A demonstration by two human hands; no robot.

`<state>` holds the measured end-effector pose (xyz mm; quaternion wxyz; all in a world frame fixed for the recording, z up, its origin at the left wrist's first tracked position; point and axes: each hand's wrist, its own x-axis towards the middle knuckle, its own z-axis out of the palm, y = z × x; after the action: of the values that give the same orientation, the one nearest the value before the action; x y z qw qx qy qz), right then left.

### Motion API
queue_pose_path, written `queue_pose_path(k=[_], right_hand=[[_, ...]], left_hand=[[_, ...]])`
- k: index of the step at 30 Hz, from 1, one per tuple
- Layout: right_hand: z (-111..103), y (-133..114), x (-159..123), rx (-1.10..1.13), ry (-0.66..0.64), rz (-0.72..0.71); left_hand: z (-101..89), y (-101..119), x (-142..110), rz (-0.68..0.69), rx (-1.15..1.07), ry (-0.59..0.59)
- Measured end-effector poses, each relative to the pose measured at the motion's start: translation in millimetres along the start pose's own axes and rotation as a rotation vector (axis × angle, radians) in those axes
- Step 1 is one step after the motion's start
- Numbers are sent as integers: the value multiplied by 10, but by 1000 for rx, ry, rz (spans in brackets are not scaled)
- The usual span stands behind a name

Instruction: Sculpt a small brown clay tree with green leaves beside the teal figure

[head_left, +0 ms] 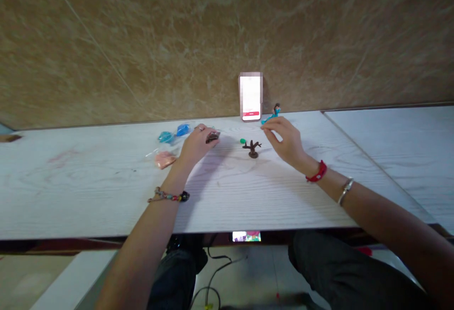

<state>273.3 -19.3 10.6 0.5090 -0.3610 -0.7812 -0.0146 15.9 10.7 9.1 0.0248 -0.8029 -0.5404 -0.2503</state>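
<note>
My left hand point(198, 145) grips a dark brown lump point(213, 136), seemingly modelling clay in clear wrap, above the table. To the right, my right hand point(286, 141) has its thumb and index finger pinched together; whatever may be between them is too small to make out. Between the hands stands a small brown bare tree model point(253, 149) on a round base. A little green piece point(243, 141) sits at its left branch. Just behind my right fingers is a small turquoise figure point(275, 110) with a dark top, its lower part partly hidden by the hand.
Left of my left hand lie wrapped clay packets: teal point(166, 137), blue point(183, 130) and peach point(165, 159). A phone point(251, 96) with a lit screen leans against the marbled wall point(159, 40). Another lit screen point(246, 236) shows below the front edge of the white table point(227, 201).
</note>
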Motion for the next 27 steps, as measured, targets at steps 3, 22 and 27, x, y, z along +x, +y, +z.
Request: queue_pose_path(k=[3,22,27], right_hand=[[48,-225,-96,-20,-276,-311],[301,-299,-298,-109,-531,-146],[289,-327,-291,30,-407,-57]], left_hand=[[-47,-166,-24,-97,70,16],[-243,-60,-65,10,-340,-410],[-311,88,-97,84,-516,-624]])
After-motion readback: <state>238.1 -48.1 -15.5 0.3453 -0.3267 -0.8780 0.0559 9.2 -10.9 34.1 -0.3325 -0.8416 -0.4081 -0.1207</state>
